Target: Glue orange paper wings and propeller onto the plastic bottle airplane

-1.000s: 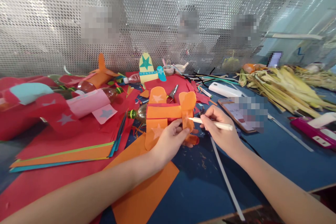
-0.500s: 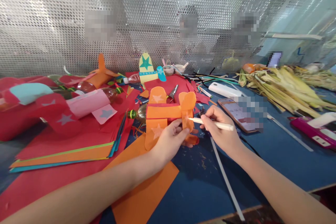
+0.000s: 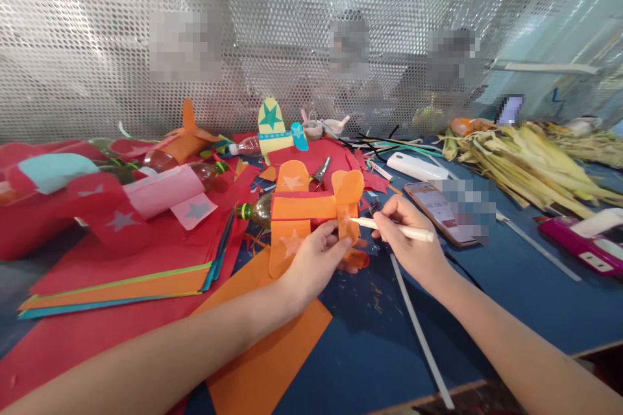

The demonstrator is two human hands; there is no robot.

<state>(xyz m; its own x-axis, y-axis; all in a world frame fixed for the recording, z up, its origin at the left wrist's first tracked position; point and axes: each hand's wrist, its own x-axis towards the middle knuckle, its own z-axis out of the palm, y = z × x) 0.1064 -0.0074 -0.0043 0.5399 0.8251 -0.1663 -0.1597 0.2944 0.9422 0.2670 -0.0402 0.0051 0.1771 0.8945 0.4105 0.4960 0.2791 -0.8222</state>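
Observation:
An orange toy plane (image 3: 304, 207), made from a plastic bottle wrapped in paper, lies across the middle with its green-capped neck to the left. Pale stars mark its wings and tail. My left hand (image 3: 318, 253) is closed on the tail end, its thumb on the lower tail piece and some fingers hidden beneath. A white marker pen (image 3: 409, 231) is pinched in my right hand (image 3: 406, 233), its tip at the star on the tail. Orange paper (image 3: 272, 356) lies under my left forearm.
Stacked coloured paper (image 3: 126, 266) and more bottle planes, one pink (image 3: 165, 191), are at left. Scissors (image 3: 322, 170) lie behind the orange plane. To the right are a phone (image 3: 440, 214), a white glue stick (image 3: 418, 334), a magenta device (image 3: 584, 243) and dried husks (image 3: 530, 162).
Almost nothing differs. Both hands, the plane and the marker pen stay in place, with the pen tip still at the tail star.

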